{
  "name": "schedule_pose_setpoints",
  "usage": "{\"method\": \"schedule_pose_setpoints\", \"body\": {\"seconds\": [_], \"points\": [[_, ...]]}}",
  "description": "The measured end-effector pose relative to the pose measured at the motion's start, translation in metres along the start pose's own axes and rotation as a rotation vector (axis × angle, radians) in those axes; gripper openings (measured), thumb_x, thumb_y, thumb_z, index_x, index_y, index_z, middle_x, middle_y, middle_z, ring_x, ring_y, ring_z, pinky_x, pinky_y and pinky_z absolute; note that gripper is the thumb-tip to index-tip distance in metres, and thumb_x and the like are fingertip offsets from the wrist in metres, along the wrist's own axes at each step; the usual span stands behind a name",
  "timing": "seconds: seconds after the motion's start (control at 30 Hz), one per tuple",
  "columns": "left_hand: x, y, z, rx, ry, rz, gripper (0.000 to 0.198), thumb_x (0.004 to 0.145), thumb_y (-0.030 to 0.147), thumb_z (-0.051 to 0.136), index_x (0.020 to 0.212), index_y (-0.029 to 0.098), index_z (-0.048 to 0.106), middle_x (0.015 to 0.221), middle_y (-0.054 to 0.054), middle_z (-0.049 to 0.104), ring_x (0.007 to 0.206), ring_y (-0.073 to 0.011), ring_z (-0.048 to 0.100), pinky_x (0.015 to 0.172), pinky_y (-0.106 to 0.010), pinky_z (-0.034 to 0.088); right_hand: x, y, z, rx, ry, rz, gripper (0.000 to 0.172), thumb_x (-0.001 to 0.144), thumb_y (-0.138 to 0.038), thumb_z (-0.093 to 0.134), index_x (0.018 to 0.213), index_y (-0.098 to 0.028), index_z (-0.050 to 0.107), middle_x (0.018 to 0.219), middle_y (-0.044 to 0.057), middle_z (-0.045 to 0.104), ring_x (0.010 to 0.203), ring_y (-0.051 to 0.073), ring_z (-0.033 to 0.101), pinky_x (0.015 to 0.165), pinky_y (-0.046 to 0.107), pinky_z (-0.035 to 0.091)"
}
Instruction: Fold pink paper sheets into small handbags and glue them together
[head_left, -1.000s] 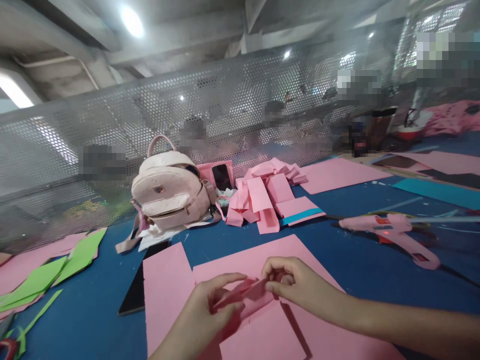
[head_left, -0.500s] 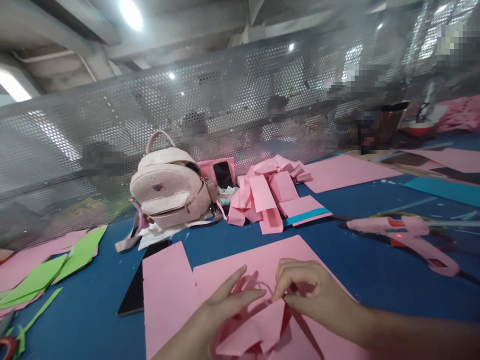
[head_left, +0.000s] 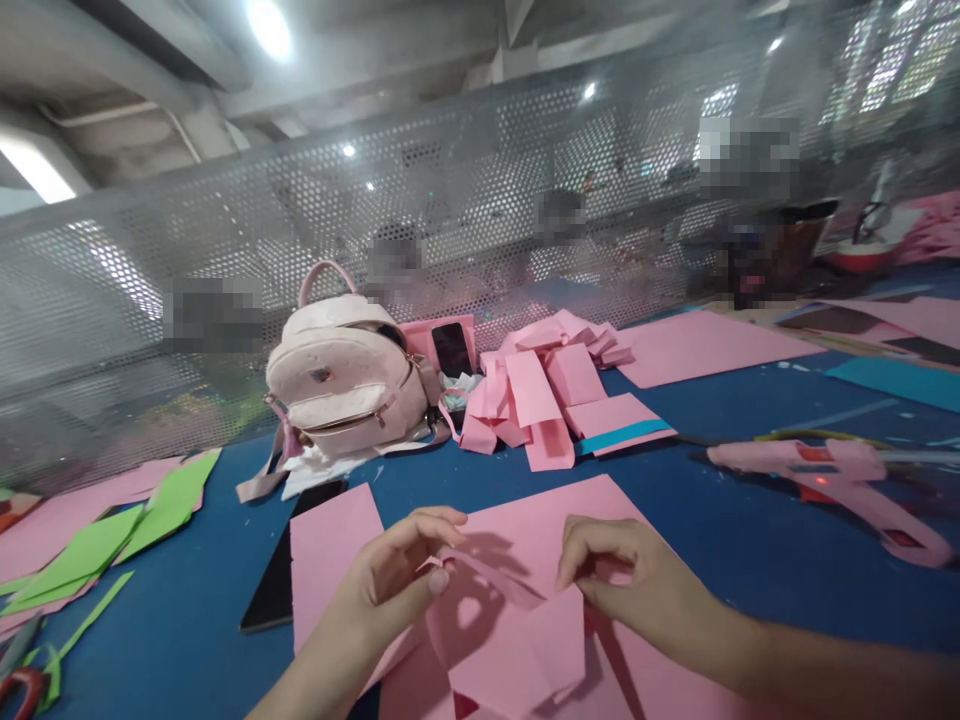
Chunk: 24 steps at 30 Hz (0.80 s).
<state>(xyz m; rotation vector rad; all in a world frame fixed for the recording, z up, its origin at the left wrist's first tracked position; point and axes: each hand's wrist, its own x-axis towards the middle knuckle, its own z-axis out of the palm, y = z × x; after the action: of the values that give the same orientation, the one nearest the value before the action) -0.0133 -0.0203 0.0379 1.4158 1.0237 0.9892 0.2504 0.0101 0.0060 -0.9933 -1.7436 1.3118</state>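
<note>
My left hand [head_left: 394, 590] pinches one end of a cut pink paper piece [head_left: 510, 640] between thumb and fingers. My right hand [head_left: 637, 585] pinches its other side, fingers curled shut. The piece is spread open between both hands and hangs low over large pink paper sheets [head_left: 540, 520] on the blue table [head_left: 750, 540]. A narrow strip of the paper stretches from hand to hand.
A pale pink backpack [head_left: 345, 375] stands at the back, with a phone [head_left: 452, 350] and a heap of folded pink papers [head_left: 547, 395] beside it. A pink glue gun [head_left: 832, 475] lies right. Green paper scraps [head_left: 112, 535] lie left. A perforated metal screen [head_left: 450, 220] backs the table.
My hands have drawn apart, unfolding the pink piece from a small bundle into a wide spread shape. The view shifted slightly.
</note>
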Motion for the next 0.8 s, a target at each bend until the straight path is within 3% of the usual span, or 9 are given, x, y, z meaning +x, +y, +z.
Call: {"method": "schedule_pose_setpoints", "body": {"seconds": [0.1, 0.2, 0.33, 0.4, 0.47, 0.6, 0.7, 0.8], "points": [[-0.004, 0.008, 0.004, 0.250, 0.069, 0.067, 0.020, 0.094, 0.041, 0.056, 0.103, 0.029, 0.070, 0.129, -0.008, 0.055, 0.127, -0.0272, 0.048, 0.100, -0.035, 0.042, 0.002, 0.002, 0.002, -0.030, -0.014, 0.081, 0.017, 0.066, -0.008, 0.053, 0.068, -0.018, 0.066, 0.068, 0.000, 0.063, 0.064, 0.014, 0.050, 0.061, 0.025, 0.037], [-0.013, 0.014, 0.013, 0.443, 0.133, 0.128, 0.030, 0.090, 0.042, 0.062, 0.119, 0.035, 0.063, 0.142, -0.005, 0.048, 0.137, -0.0289, 0.039, 0.109, -0.037, 0.036, 0.003, 0.006, 0.003, -0.063, -0.029, 0.113, 0.021, 0.063, -0.005, 0.049, 0.069, -0.018, 0.065, 0.066, -0.002, 0.061, 0.062, 0.012, 0.047, 0.058, 0.024, 0.034], [-0.019, 0.015, 0.024, 0.568, -0.070, 0.160, 0.056, 0.077, 0.028, 0.074, 0.128, 0.041, 0.058, 0.137, 0.000, 0.058, 0.130, -0.0274, 0.050, 0.105, -0.032, 0.043, 0.001, 0.007, 0.007, -0.054, -0.073, 0.128, 0.024, 0.061, -0.004, 0.047, 0.070, -0.017, 0.064, 0.064, -0.003, 0.058, 0.061, 0.012, 0.047, 0.054, 0.023, 0.032], [-0.017, 0.014, 0.029, 0.573, -0.096, 0.105, 0.054, 0.075, 0.014, 0.068, 0.123, 0.038, 0.063, 0.129, 0.001, 0.065, 0.122, -0.0250, 0.057, 0.100, -0.029, 0.047, 0.001, 0.005, 0.008, -0.054, -0.105, 0.129, 0.023, 0.062, -0.004, 0.049, 0.071, -0.017, 0.065, 0.062, -0.004, 0.056, 0.059, 0.011, 0.044, 0.054, 0.023, 0.031], [-0.014, 0.014, 0.032, 0.520, -0.048, 0.000, 0.050, 0.073, 0.006, 0.057, 0.113, 0.033, 0.069, 0.121, 0.001, 0.070, 0.115, -0.0220, 0.062, 0.097, -0.027, 0.049, 0.001, 0.001, 0.009, -0.049, -0.135, 0.131, 0.019, 0.067, -0.005, 0.053, 0.075, -0.017, 0.065, 0.064, -0.004, 0.057, 0.059, 0.010, 0.044, 0.055, 0.023, 0.032], [-0.009, 0.011, 0.037, 0.421, -0.023, -0.109, 0.046, 0.071, -0.001, 0.046, 0.098, 0.024, 0.073, 0.105, 0.000, 0.075, 0.102, -0.0176, 0.068, 0.088, -0.022, 0.052, 0.003, -0.003, 0.006, -0.045, -0.164, 0.107, 0.013, 0.078, -0.013, 0.058, 0.088, -0.018, 0.064, 0.072, -0.004, 0.062, 0.064, 0.011, 0.051, 0.061, 0.024, 0.035], [-0.009, 0.003, 0.038, 0.428, -0.023, -0.092, 0.045, 0.072, -0.002, 0.046, 0.099, 0.022, 0.072, 0.104, -0.001, 0.075, 0.098, -0.0163, 0.069, 0.083, -0.020, 0.053, 0.005, 0.001, 0.003, -0.060, -0.158, 0.053, 0.021, 0.078, -0.008, 0.055, 0.094, -0.020, 0.059, 0.069, -0.006, 0.061, 0.065, 0.011, 0.053, 0.062, 0.024, 0.035], [-0.011, -0.009, 0.035, 0.556, -0.033, 0.044, 0.043, 0.081, 0.002, 0.051, 0.114, 0.026, 0.065, 0.109, -0.001, 0.074, 0.096, -0.0144, 0.070, 0.084, -0.020, 0.054, 0.007, 0.006, 0.001, -0.051, -0.180, 0.025, 0.025, 0.075, -0.003, 0.052, 0.092, -0.022, 0.054, 0.072, -0.008, 0.061, 0.064, 0.011, 0.054, 0.061, 0.022, 0.037]]}}
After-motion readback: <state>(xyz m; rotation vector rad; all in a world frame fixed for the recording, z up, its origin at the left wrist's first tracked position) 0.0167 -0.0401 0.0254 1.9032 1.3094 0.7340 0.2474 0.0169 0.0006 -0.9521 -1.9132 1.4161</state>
